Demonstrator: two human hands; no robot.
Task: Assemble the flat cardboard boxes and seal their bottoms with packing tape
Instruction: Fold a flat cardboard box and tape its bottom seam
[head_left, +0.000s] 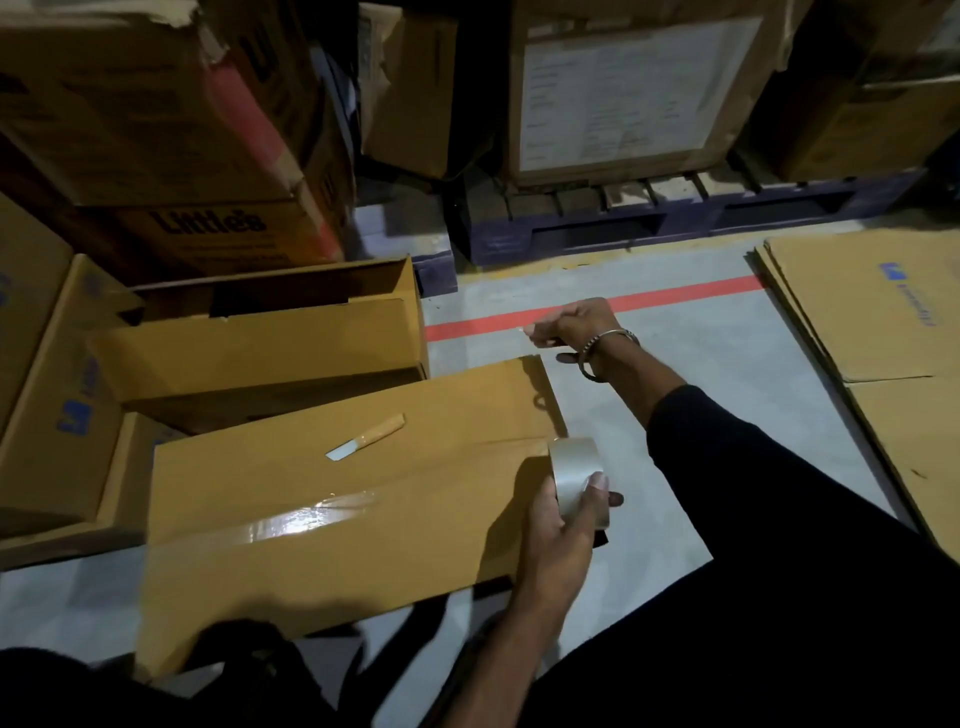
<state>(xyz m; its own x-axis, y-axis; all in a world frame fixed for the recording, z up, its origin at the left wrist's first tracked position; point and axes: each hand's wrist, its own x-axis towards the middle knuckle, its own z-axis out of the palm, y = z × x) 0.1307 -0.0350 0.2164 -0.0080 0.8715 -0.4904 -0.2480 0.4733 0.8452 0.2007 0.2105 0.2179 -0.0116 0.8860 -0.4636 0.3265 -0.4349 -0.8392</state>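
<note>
**Tape drawn out past the box end**

A box (332, 519) lies bottom-up on the floor (675, 364), its long axis running from lower left to upper right. A glossy strip of tape (306, 517) is laid along part of the centre seam. The roll (576, 480) is gripped in the left hand (563, 525) at the box's right end, core roughly level. The right hand (571, 325) is closed in a pinch beyond the far corner, presumably on the tape's free end, though the film itself is too clear to be made out. A knife (366, 436) rests on the box top.

The board is judged light and stiff but easily creased, best held by its edges. The tape is thin, sticky and prone to folding on itself, so it is best kept taut.

Flat boxes (857, 312) are stacked at right.
</note>
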